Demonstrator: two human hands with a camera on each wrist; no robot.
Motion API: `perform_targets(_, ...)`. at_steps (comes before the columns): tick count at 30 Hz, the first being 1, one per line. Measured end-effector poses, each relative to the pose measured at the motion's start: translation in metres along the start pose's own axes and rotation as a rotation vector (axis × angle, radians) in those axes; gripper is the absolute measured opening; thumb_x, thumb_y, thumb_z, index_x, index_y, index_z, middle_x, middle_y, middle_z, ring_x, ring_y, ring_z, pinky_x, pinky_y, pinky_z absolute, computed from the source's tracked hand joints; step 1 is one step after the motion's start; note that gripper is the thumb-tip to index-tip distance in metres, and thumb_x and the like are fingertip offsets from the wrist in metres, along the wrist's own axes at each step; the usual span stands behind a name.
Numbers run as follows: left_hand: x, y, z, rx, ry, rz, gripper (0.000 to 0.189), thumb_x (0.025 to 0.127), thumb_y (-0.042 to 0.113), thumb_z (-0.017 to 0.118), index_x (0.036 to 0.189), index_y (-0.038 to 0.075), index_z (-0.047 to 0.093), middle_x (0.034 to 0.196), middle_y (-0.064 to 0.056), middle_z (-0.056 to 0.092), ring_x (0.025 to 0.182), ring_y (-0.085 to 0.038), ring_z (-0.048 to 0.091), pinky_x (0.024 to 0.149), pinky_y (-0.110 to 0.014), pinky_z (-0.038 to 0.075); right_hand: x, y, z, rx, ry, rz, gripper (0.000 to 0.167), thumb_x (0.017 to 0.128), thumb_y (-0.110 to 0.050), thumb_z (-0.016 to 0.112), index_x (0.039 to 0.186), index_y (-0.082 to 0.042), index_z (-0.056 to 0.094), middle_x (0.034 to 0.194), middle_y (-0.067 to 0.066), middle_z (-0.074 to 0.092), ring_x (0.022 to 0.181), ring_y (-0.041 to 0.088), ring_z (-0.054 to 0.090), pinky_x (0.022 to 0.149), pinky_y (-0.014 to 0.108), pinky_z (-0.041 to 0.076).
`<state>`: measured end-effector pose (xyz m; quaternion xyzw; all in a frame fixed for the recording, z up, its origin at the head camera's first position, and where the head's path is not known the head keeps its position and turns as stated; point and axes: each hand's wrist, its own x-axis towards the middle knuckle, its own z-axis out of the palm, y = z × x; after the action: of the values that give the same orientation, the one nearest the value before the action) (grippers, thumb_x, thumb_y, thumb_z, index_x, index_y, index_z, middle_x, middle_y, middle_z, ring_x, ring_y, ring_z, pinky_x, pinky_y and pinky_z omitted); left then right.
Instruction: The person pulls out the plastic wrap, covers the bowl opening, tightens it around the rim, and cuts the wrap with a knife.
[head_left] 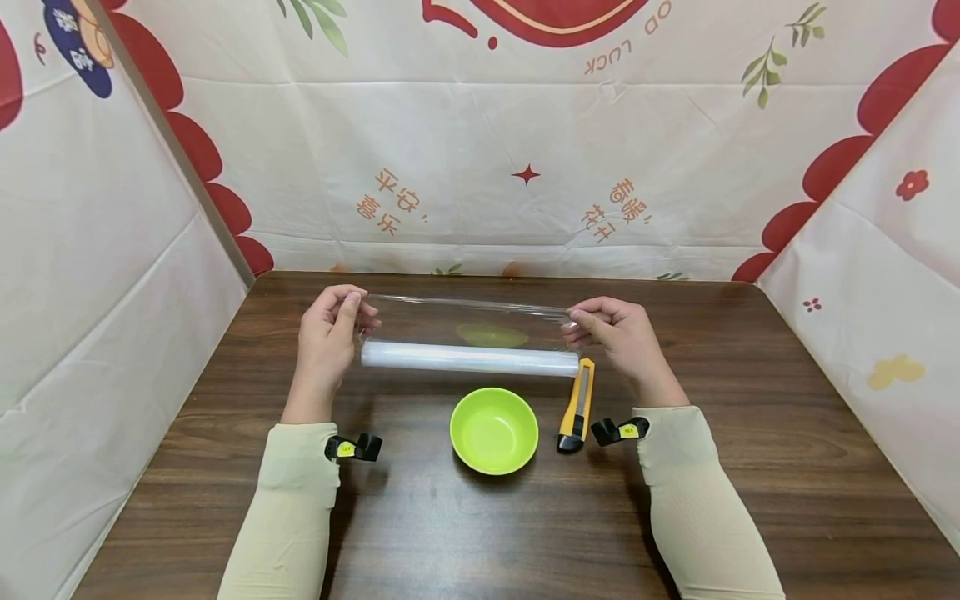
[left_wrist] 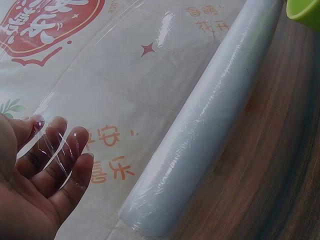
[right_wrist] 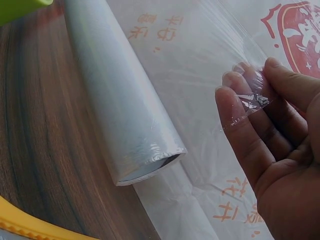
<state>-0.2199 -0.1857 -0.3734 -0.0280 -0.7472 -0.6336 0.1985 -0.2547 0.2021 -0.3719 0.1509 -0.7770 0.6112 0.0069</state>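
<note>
A roll of plastic wrap [head_left: 469, 358] lies crosswise on the table, with a clear sheet of film [head_left: 465, 305] drawn up from it. My left hand [head_left: 332, 329] pinches one corner of the film between thumb and fingers. At the opposite corner my right hand [head_left: 617, 340] pinches the film the same way. Both wrist views show the film stretched past the fingertips, above the roll [left_wrist: 200, 125]. The roll's open tube end shows in the right wrist view. A green bowl [head_left: 494, 432] stands upright on the near side of the roll.
A yellow utility knife [head_left: 577, 408] with a black end lies right of the bowl, its tip close to the roll's right end. The brown wooden table [head_left: 750, 500] is bordered by a printed white cloth [head_left: 450, 125] at the back and sides.
</note>
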Motion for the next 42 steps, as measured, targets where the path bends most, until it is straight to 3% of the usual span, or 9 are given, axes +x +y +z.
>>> perform_targets(13,-0.0001,0.0008,-0.0007,-0.002,-0.009,-0.018,0.025,0.102,0.026,0.049,0.110,0.005,0.060,0.092,-0.022,0.067,0.073,-0.016,0.068,0.067,-0.030,0.056,0.0012,0.0024,-0.0011,0.010,0.008,-0.001,0.028,0.095,-0.019,0.061,0.109,0.005,0.065,0.085,0.000,0.075,0.075,0.018,0.073,0.070,0.037,0.060)
perform_targets(21,0.0000,0.0013,-0.0008,-0.009,-0.014,-0.004,0.034,0.102,0.029,0.049,0.113,-0.003,0.057,0.088,-0.014,0.068,0.072,-0.017,0.069,0.067,-0.030,0.056,0.0001,0.0015,-0.0006,-0.002,0.024,-0.005,0.028,0.095,-0.021,0.062,0.109,0.003,0.066,0.085,0.000,0.075,0.076,0.019,0.073,0.070,0.037,0.060)
perform_targets(27,-0.0013,0.0029,-0.0004,-0.016,-0.011,0.012,0.029,0.101,0.032,0.049,0.107,0.006,0.060,0.091,-0.025,0.066,0.071,-0.016,0.068,0.066,-0.030,0.056,-0.0005,0.0010,-0.0002,0.004,0.028,-0.008,0.029,0.094,-0.022,0.062,0.108,0.003,0.065,0.085,0.000,0.075,0.076,0.020,0.073,0.069,0.035,0.060)
perform_targets(32,-0.0017,0.0036,-0.0004,-0.023,-0.009,0.008,0.026,0.101,0.031,0.049,0.106,0.008,0.060,0.089,-0.020,0.067,0.071,-0.018,0.069,0.066,-0.030,0.056,-0.0006,0.0006,-0.0001,-0.003,0.032,-0.012,0.029,0.094,-0.023,0.062,0.108,0.003,0.066,0.085,-0.001,0.075,0.076,0.019,0.073,0.070,0.038,0.060)
perform_targets(39,-0.0019,0.0037,0.0000,-0.024,-0.010,-0.001,0.032,0.101,0.031,0.050,0.110,0.001,0.058,0.086,-0.013,0.068,0.071,-0.021,0.068,0.067,-0.032,0.057,-0.0009,0.0006,-0.0006,-0.007,0.038,-0.016,0.029,0.095,-0.021,0.062,0.109,0.004,0.065,0.084,-0.001,0.075,0.075,0.018,0.072,0.069,0.036,0.060)
perform_targets(42,-0.0023,0.0047,0.0002,-0.024,-0.010,-0.001,0.028,0.101,0.030,0.050,0.108,0.005,0.060,0.085,-0.009,0.068,0.071,-0.019,0.068,0.067,-0.032,0.057,-0.0009,0.0006,-0.0010,-0.010,0.041,-0.022,0.029,0.095,-0.020,0.062,0.109,0.005,0.065,0.083,-0.002,0.075,0.074,0.017,0.072,0.068,0.036,0.060)
